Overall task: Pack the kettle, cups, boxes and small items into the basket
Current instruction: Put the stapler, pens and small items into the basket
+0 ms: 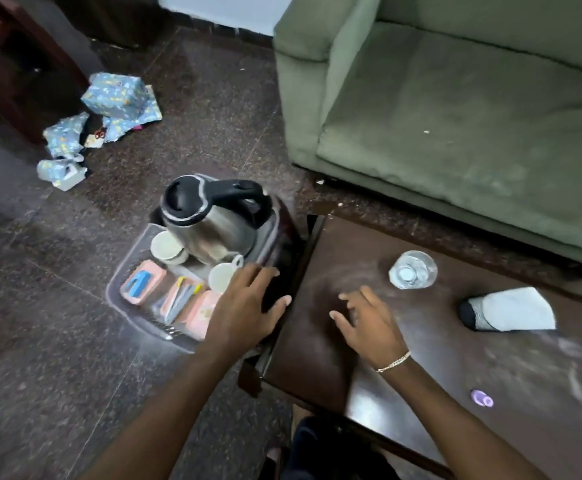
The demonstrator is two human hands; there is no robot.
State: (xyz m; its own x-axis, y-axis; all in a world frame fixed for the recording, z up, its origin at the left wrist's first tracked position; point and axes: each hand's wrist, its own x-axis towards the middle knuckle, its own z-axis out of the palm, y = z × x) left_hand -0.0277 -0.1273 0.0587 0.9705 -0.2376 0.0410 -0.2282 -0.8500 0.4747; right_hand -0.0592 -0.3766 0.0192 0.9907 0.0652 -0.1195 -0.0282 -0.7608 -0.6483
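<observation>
Dark stone floor (57,271) off the table's (455,375) left edge: basket (118,284) holds kettle (210,223), cups (166,245), pink boxes (143,281). Left hand (248,306) spread over its right rim, right hand (369,323) loose above the table, both empty. Kettle likely heavy, slick steel (take the black handle (237,188)); cups fragile.

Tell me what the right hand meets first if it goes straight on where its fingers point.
Probably the fingertips of the left hand at the table edge; past them, the basket rim beside the kettle. Depth is unclear.

Shiny steel kettle (210,223), clear plastic basket (123,275), dusty wooden table (455,358)
</observation>
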